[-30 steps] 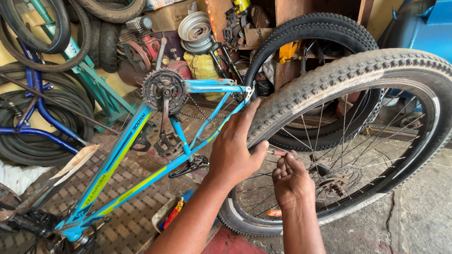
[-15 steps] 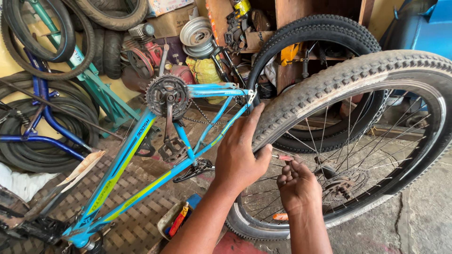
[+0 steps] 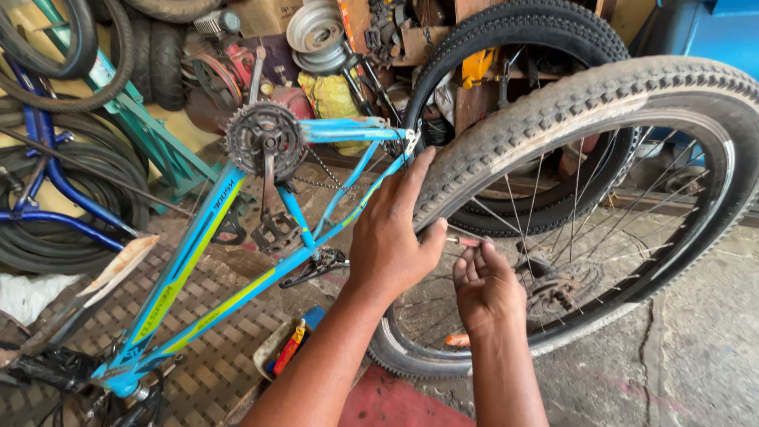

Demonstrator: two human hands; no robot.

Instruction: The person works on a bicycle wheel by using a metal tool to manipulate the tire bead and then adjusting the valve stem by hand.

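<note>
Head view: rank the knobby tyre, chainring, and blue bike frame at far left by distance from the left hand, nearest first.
1. Knobby tyre: the left hand grips its edge, touching.
2. Chainring: up and to the left, on the upturned light-blue frame.
3. Blue bike frame: far left, among old tyres.

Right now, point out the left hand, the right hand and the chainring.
left hand [image 3: 389, 237], head view, on the back of the hand against the tyre.
right hand [image 3: 486, 289], head view, on the back of the hand by the spokes.
chainring [image 3: 265, 141], head view, on its toothed disc.
</note>
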